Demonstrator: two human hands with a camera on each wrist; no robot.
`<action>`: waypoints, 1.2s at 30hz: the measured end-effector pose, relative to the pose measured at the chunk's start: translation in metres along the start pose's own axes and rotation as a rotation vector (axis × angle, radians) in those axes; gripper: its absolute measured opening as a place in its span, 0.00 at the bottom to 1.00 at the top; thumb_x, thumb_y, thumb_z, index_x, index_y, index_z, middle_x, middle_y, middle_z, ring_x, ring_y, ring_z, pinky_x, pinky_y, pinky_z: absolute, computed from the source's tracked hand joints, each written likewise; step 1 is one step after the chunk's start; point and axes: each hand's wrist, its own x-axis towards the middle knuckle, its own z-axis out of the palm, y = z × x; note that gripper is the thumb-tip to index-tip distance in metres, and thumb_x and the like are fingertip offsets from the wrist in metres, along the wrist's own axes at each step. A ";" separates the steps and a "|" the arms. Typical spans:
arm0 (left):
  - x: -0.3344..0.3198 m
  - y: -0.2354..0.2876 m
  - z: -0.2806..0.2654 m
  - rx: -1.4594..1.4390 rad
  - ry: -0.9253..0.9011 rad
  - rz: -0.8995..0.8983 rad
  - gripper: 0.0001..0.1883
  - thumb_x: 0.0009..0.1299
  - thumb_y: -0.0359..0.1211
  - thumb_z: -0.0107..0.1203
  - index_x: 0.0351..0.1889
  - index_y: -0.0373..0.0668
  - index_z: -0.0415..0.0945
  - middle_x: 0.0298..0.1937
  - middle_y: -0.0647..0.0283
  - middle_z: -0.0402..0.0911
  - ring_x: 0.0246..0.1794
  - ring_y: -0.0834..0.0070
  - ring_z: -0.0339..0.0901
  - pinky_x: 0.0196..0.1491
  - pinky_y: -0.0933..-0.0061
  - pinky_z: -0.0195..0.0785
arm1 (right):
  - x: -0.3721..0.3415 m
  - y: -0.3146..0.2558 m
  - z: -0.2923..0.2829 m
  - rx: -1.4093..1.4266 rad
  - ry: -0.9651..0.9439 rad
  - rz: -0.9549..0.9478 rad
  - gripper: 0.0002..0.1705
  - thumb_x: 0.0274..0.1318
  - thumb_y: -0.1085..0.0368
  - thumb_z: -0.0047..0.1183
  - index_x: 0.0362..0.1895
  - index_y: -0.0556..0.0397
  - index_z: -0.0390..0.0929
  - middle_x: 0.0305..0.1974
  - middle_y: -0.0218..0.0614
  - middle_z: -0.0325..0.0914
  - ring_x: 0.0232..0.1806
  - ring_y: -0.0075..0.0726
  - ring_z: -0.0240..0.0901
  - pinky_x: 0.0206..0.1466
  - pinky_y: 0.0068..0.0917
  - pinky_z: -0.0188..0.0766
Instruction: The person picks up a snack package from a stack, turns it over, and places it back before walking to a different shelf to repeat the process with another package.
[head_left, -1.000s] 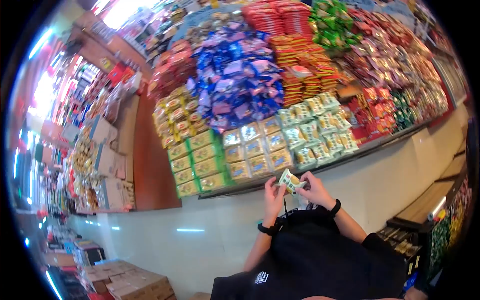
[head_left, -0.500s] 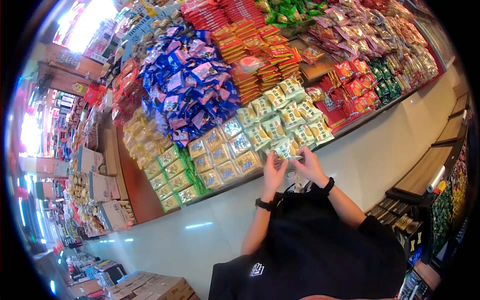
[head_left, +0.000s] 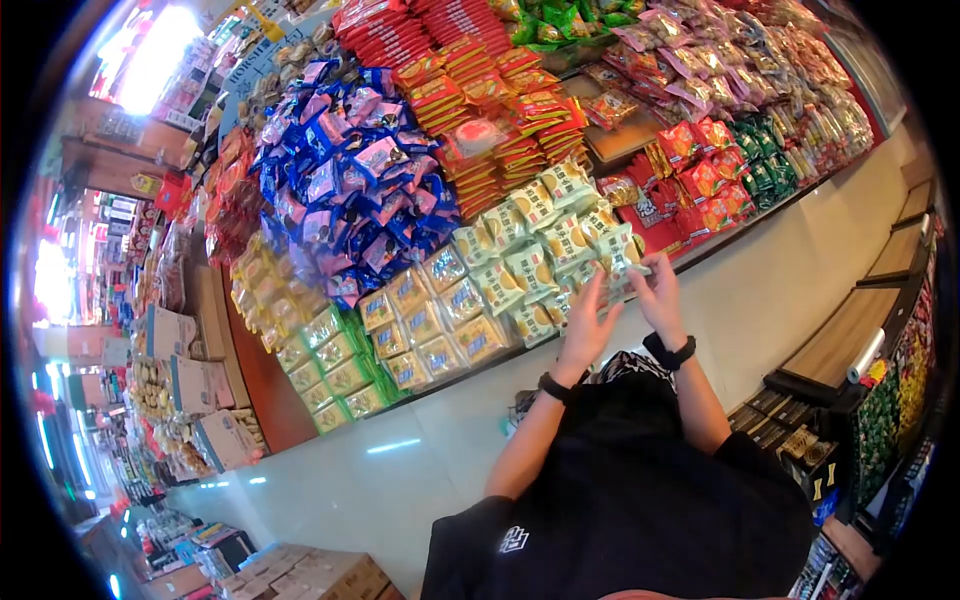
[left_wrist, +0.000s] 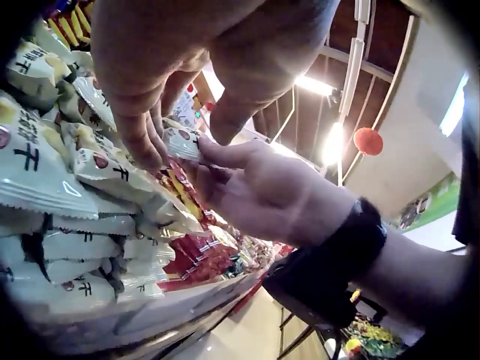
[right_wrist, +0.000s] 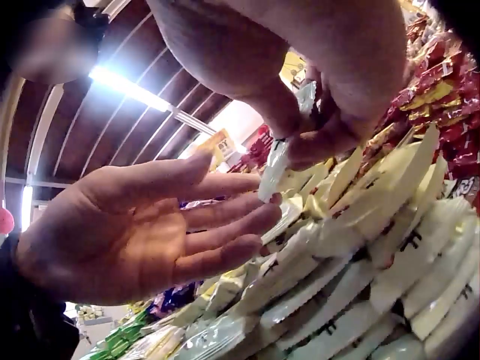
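Observation:
Over the front right of a pile of pale green-and-white snack packets, both hands are close together. My right hand pinches one such packet between thumb and fingers, seen nearly edge-on in the right wrist view. The left hand holds its fingers extended; in the right wrist view its palm shows and the fingertips are right beside the pinched packet. In the left wrist view the packet's printed face shows between the two hands, partly hidden by fingers.
Left of the pile lie clear-wrapped square packs and green-edged packs. Behind are blue-and-pink packets and stacked orange packets. Red packets lie to the right. A low wooden shelf stands at the far right.
The hands have moved right and forward, from in front of the display to over the pale packets. The left fingers, earlier on the packet with the right, have come off and straightened.

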 end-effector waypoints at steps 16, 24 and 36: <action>0.037 0.001 -0.005 0.004 0.094 0.068 0.30 0.66 0.28 0.58 0.65 0.36 0.59 0.60 0.51 0.66 0.57 0.64 0.72 0.53 0.68 0.71 | 0.065 0.007 0.011 -0.714 -0.076 -0.293 0.21 0.58 0.63 0.54 0.55 0.58 0.72 0.52 0.48 0.67 0.55 0.48 0.63 0.57 0.34 0.64; 0.040 -0.017 -0.016 -0.022 0.170 0.065 0.22 0.66 0.28 0.57 0.59 0.38 0.67 0.51 0.57 0.75 0.49 0.70 0.75 0.50 0.71 0.72 | 0.067 0.006 0.009 -0.430 -0.222 -0.160 0.27 0.58 0.64 0.55 0.59 0.61 0.66 0.53 0.45 0.70 0.55 0.42 0.68 0.53 0.31 0.70; -0.022 -0.007 -0.034 -0.069 0.178 0.001 0.18 0.69 0.31 0.55 0.55 0.38 0.69 0.46 0.59 0.78 0.46 0.71 0.77 0.49 0.70 0.71 | 0.029 -0.031 0.009 -0.616 0.024 -0.327 0.14 0.58 0.65 0.53 0.46 0.59 0.72 0.45 0.43 0.69 0.50 0.39 0.65 0.55 0.31 0.61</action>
